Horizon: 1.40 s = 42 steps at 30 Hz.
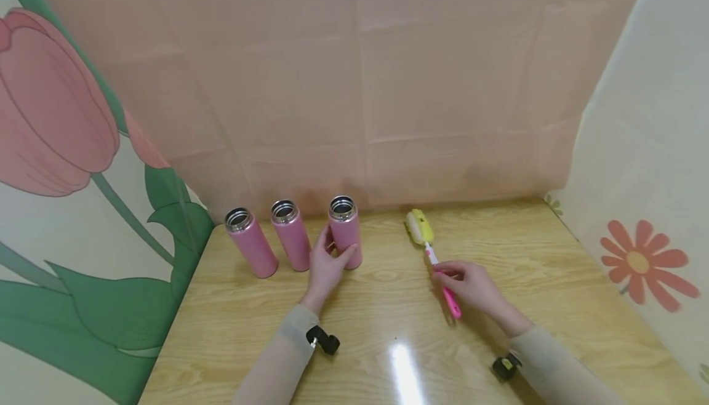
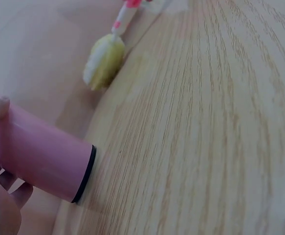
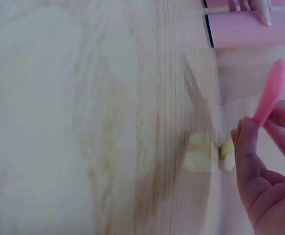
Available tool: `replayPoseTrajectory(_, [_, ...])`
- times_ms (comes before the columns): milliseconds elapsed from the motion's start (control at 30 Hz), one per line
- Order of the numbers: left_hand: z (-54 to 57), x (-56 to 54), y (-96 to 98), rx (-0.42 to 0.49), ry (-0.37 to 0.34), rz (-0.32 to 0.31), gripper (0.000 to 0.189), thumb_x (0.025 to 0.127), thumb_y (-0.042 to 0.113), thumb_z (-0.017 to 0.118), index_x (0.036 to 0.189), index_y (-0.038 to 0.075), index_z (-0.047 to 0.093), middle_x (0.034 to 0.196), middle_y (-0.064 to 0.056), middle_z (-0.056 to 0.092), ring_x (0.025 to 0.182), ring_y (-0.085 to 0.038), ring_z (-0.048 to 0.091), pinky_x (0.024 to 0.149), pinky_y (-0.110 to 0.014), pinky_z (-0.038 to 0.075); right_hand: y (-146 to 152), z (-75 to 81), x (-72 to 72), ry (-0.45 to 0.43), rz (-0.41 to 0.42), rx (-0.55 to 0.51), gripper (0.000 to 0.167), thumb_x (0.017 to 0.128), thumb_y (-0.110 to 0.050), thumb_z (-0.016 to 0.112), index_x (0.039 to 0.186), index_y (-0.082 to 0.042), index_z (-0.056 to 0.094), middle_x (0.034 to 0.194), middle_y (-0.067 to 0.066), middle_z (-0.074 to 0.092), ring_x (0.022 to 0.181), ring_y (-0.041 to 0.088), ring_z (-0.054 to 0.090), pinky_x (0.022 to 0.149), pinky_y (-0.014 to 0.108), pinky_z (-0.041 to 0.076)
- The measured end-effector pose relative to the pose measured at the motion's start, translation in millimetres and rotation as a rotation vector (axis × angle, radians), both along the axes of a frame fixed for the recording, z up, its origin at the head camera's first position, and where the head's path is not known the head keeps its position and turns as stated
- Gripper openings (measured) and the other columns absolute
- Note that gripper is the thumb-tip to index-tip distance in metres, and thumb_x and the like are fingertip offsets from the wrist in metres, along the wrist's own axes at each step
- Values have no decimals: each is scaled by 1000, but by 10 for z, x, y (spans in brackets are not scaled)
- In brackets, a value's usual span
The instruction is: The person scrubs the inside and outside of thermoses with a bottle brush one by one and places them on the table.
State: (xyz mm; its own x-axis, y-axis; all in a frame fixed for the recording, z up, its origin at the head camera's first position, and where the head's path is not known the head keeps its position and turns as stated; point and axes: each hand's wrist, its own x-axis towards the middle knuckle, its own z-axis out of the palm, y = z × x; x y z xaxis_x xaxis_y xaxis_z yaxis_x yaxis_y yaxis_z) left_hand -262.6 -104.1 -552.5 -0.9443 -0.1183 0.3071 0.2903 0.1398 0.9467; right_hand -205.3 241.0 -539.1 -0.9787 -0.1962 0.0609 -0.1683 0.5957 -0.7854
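My left hand [image 1: 325, 264] grips the rightmost pink bottle [image 1: 346, 231], lidless and upright, with its steel mouth uncovered. The left wrist view shows this bottle's black base [image 2: 86, 174] at the wooden tabletop, thumb and fingers around its body. Out to the right, my right hand [image 1: 469, 283] pinches the pink handle of a bottle brush [image 1: 432, 254] between thumb and fingers. Its yellow and white sponge head [image 1: 420, 228] points toward the back of the table. In the right wrist view the handle's rounded end [image 3: 277, 76] sticks out past the fingertips.
Two more lidless pink bottles stand left of the held one: a middle bottle [image 1: 292, 242] close by the left hand and a leftmost bottle [image 1: 256, 250]. A plain pinkish cloth [image 1: 360, 85] hangs behind the wooden table [image 1: 365, 331]. Flower-printed sheets flank both sides.
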Motion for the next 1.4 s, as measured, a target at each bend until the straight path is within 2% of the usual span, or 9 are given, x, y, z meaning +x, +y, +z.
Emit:
replayPoseTrajectory(167, [17,16,2,-11,-2,1,83,88,21,92,159,11,50,150,-10,61,133,-30,62,113,-48,50,21,-9,5,-79,10,-137,29,107,-5,61,133,2,73,115,20,77,88,23,71,68,27,59])
replayPoseTrajectory(333, [28,22,10,-2,-2,1,83,88,16,92,159,9,49,149,-12,61,132,-31,62,113,-46,51,58,-25,21,-77,70,-221,45,98,11,59,142,4,65,130,27,71,105,36,72,72,29,62])
replayPoseTrajectory(500, [33,21,18,4,4,4,84,87,14,92,159,7,49,148,-14,62,131,-33,63,112,-48,51,66,-63,13,61,117,-222,50,93,12,74,141,1,66,120,28,72,101,42,73,74,29,64])
replayPoseTrajectory(600, [36,23,19,2,2,6,84,87,15,92,158,8,49,148,-14,62,131,-33,63,112,-49,51,42,-73,-12,213,111,-193,47,92,8,79,138,0,69,112,23,75,94,36,75,74,29,65])
replayPoseTrajectory(733, [39,30,18,-8,-15,9,83,87,18,92,158,10,50,149,-11,62,130,-30,63,112,-47,51,23,-43,-35,466,51,-128,39,95,4,78,132,-4,75,102,11,75,81,18,71,67,24,62])
replayPoseTrajectory(867, [33,26,16,-17,-29,14,84,88,20,92,159,12,49,149,-8,62,131,-28,63,112,-45,52,15,27,-42,623,-42,-89,40,90,5,82,127,-10,80,99,6,75,78,9,63,65,16,53])
replayPoseTrajectory(1100, [31,26,10,-16,-17,15,82,87,21,92,157,13,51,147,-8,63,129,-28,64,110,-46,52,4,159,-111,745,-139,-145,39,80,12,87,114,-7,84,104,11,73,91,3,63,75,8,49])
replayPoseTrajectory(1233, [41,32,16,-11,-1,8,80,87,19,93,156,12,53,145,-9,65,127,-29,65,109,-48,53,-12,258,-149,760,-190,-218,36,79,15,86,110,-4,84,106,15,76,98,-4,64,79,7,51])
replayPoseTrajectory(1400, [46,40,22,-9,7,6,81,86,16,93,155,11,53,144,-10,65,126,-30,65,108,-48,54,-83,465,-151,726,-227,-391,29,83,21,79,109,7,80,105,28,76,97,-4,72,82,10,55])
